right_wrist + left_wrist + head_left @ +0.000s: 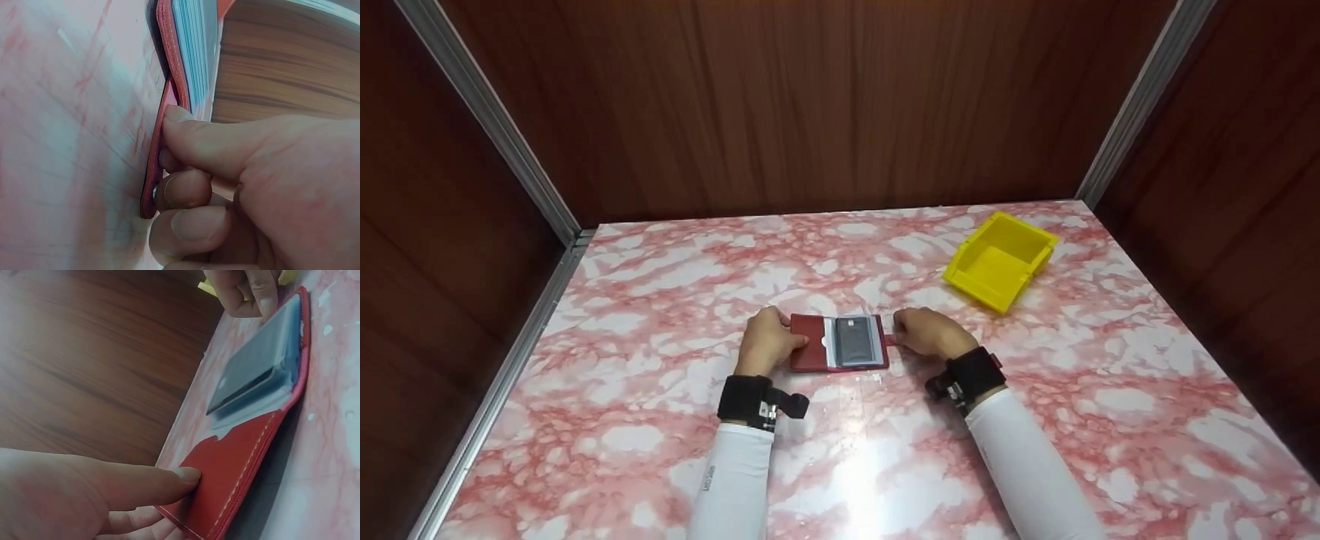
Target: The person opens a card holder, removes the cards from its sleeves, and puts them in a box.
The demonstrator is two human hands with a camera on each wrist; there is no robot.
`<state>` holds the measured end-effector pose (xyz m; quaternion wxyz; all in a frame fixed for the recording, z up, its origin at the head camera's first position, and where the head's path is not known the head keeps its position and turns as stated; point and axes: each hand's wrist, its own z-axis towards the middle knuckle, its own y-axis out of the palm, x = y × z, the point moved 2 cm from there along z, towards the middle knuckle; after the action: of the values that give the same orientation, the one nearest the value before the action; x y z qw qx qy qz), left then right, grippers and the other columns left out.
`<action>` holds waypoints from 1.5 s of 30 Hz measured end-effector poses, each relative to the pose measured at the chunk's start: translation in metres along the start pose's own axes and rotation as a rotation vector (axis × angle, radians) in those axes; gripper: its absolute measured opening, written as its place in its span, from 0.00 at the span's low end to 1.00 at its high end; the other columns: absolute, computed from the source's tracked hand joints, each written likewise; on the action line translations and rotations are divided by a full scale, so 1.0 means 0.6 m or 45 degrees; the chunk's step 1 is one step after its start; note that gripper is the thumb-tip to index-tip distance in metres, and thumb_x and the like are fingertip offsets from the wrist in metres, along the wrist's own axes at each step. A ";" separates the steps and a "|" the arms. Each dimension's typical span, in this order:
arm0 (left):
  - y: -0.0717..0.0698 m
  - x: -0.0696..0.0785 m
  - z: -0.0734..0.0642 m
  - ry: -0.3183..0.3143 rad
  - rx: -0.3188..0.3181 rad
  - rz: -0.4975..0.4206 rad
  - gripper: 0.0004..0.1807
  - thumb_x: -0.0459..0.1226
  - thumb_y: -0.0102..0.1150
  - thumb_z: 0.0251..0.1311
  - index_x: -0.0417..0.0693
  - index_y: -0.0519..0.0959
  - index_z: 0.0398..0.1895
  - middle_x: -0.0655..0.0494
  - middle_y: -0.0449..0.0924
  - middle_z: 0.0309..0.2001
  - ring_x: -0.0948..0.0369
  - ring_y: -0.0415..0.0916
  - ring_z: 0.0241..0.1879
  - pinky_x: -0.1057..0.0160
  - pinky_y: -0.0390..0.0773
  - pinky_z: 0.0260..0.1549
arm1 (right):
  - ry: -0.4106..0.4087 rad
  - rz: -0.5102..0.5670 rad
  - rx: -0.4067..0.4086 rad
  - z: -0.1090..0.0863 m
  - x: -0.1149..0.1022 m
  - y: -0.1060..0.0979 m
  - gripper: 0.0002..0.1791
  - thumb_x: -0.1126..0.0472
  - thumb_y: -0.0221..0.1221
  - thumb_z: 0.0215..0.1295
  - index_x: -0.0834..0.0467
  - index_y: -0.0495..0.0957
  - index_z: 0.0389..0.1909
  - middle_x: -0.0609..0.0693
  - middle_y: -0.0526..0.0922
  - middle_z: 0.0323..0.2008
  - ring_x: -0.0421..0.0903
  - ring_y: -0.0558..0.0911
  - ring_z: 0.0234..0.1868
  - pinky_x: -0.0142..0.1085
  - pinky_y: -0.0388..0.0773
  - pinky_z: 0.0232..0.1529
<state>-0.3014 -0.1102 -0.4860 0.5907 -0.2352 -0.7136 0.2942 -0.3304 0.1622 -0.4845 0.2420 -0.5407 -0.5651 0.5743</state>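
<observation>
Wallet [814, 354] — dark card [855, 342] inside

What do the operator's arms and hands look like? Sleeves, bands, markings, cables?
Left hand and right hand: no gloves. Left sleeve: white, small dark lettering. Right sleeve: also white. Left wristband and right wristband: black, each with a black bracket jutting inward. No cables visible.

Lay spread open, inside up, on the marbled surface [660, 322] as a pale-stitched red card holder [837, 345]; showed a smooth flap [228, 464] at left, clear sleeves [197, 53] with a dark card [855, 343] at right, and ended rightward in a strap [151, 174] bearing a shiny stud [154, 192].
</observation>
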 end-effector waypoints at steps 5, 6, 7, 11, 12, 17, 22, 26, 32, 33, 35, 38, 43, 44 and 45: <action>0.006 -0.008 0.007 0.002 -0.005 0.025 0.20 0.36 0.79 0.60 0.33 0.83 0.49 0.40 0.89 0.50 0.50 0.84 0.48 0.51 0.85 0.57 | 0.018 0.021 -0.014 0.000 0.000 0.001 0.12 0.53 0.60 0.81 0.59 0.81 0.41 0.54 0.83 0.36 0.49 0.78 0.37 0.39 0.74 0.40; 0.013 -0.015 0.016 0.006 -0.001 0.025 0.19 0.36 0.80 0.59 0.34 0.83 0.47 0.41 0.89 0.47 0.50 0.84 0.46 0.52 0.85 0.53 | 0.021 0.024 -0.015 0.000 0.000 0.001 0.12 0.53 0.60 0.81 0.59 0.81 0.41 0.54 0.83 0.37 0.49 0.78 0.37 0.39 0.74 0.40; 0.020 -0.024 0.027 0.004 0.002 0.027 0.19 0.36 0.80 0.58 0.35 0.83 0.46 0.42 0.89 0.46 0.51 0.84 0.44 0.54 0.85 0.50 | 0.020 0.025 -0.016 0.000 0.000 0.001 0.12 0.54 0.60 0.81 0.59 0.81 0.42 0.54 0.83 0.37 0.49 0.78 0.37 0.39 0.74 0.40; 0.054 -0.066 0.084 -0.015 -0.005 0.052 0.20 0.40 0.82 0.55 0.39 0.84 0.44 0.48 0.88 0.42 0.54 0.83 0.39 0.60 0.82 0.40 | 0.003 0.014 -0.004 -0.001 -0.002 -0.001 0.11 0.55 0.60 0.81 0.60 0.81 0.41 0.54 0.83 0.36 0.48 0.77 0.37 0.39 0.74 0.40; 0.062 -0.076 0.096 -0.020 -0.003 0.059 0.20 0.41 0.83 0.55 0.40 0.84 0.44 0.49 0.88 0.42 0.55 0.83 0.39 0.61 0.81 0.39 | -0.002 0.011 0.000 -0.001 -0.002 -0.002 0.11 0.56 0.60 0.80 0.60 0.81 0.41 0.54 0.82 0.36 0.48 0.77 0.37 0.38 0.73 0.39; 0.066 -0.078 0.101 -0.026 0.020 0.081 0.20 0.42 0.83 0.53 0.41 0.84 0.43 0.50 0.88 0.41 0.55 0.82 0.39 0.59 0.82 0.42 | -0.017 0.003 0.007 -0.001 -0.004 -0.004 0.10 0.57 0.59 0.80 0.60 0.81 0.41 0.54 0.82 0.35 0.48 0.77 0.36 0.37 0.73 0.38; 0.065 -0.071 0.096 -0.020 0.050 0.138 0.19 0.43 0.82 0.54 0.42 0.83 0.40 0.48 0.89 0.42 0.53 0.84 0.41 0.55 0.85 0.43 | -0.019 -0.003 0.004 -0.002 -0.004 -0.006 0.11 0.57 0.58 0.81 0.60 0.81 0.41 0.54 0.83 0.36 0.49 0.78 0.37 0.39 0.74 0.40; 0.067 -0.065 0.092 0.007 0.073 0.200 0.25 0.43 0.82 0.55 0.41 0.81 0.49 0.42 0.84 0.52 0.45 0.85 0.52 0.49 0.86 0.54 | -0.005 0.010 0.002 -0.002 -0.005 -0.007 0.11 0.56 0.59 0.81 0.60 0.81 0.42 0.55 0.84 0.37 0.49 0.78 0.38 0.40 0.75 0.40; 0.074 -0.063 0.093 0.109 0.068 0.176 0.18 0.36 0.78 0.52 0.43 0.81 0.43 0.42 0.80 0.51 0.44 0.83 0.52 0.48 0.85 0.55 | 0.015 0.027 -0.005 -0.002 -0.003 -0.004 0.11 0.55 0.60 0.80 0.59 0.81 0.42 0.54 0.83 0.36 0.49 0.78 0.38 0.39 0.74 0.40; 0.076 -0.064 0.094 0.125 0.057 0.170 0.15 0.35 0.77 0.53 0.44 0.82 0.41 0.43 0.81 0.50 0.46 0.83 0.50 0.50 0.85 0.54 | 0.016 0.028 -0.006 -0.002 -0.002 -0.004 0.11 0.55 0.60 0.80 0.59 0.81 0.42 0.54 0.83 0.36 0.49 0.78 0.38 0.38 0.74 0.40; 0.079 -0.067 0.098 0.139 0.030 0.153 0.10 0.34 0.74 0.53 0.47 0.83 0.38 0.46 0.84 0.47 0.50 0.83 0.47 0.53 0.85 0.50 | 0.017 0.032 -0.005 -0.002 -0.002 -0.003 0.11 0.55 0.60 0.80 0.59 0.81 0.41 0.53 0.82 0.35 0.49 0.78 0.38 0.38 0.74 0.40; 0.082 -0.071 0.104 0.136 -0.002 0.123 0.06 0.35 0.71 0.56 0.51 0.85 0.36 0.51 0.88 0.43 0.54 0.83 0.43 0.57 0.84 0.45 | 0.010 0.029 0.000 -0.002 -0.002 -0.003 0.11 0.55 0.61 0.80 0.59 0.81 0.41 0.53 0.82 0.35 0.49 0.78 0.38 0.40 0.75 0.42; 0.081 -0.077 0.107 0.111 -0.012 0.110 0.05 0.38 0.73 0.59 0.52 0.87 0.37 0.52 0.90 0.44 0.55 0.85 0.43 0.58 0.85 0.45 | -0.001 0.011 0.004 -0.001 -0.003 -0.003 0.12 0.54 0.62 0.80 0.60 0.81 0.41 0.54 0.83 0.37 0.50 0.79 0.40 0.43 0.78 0.47; 0.081 -0.077 0.108 0.110 -0.007 0.113 0.05 0.38 0.73 0.58 0.52 0.87 0.37 0.52 0.90 0.44 0.55 0.85 0.44 0.58 0.85 0.46 | -0.003 0.009 0.004 -0.001 -0.003 -0.003 0.12 0.54 0.61 0.80 0.60 0.81 0.42 0.55 0.83 0.37 0.50 0.79 0.40 0.43 0.78 0.47; 0.081 -0.078 0.108 0.112 -0.006 0.112 0.05 0.38 0.74 0.58 0.52 0.87 0.37 0.52 0.90 0.44 0.55 0.85 0.44 0.57 0.86 0.46 | -0.004 0.007 0.004 0.000 -0.003 -0.003 0.12 0.54 0.61 0.80 0.60 0.81 0.42 0.55 0.84 0.37 0.50 0.79 0.40 0.43 0.79 0.47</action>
<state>-0.3565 -0.1164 -0.5610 0.6074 -0.2803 -0.6767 0.3076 -0.3301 0.1609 -0.4822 0.2404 -0.5410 -0.5631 0.5765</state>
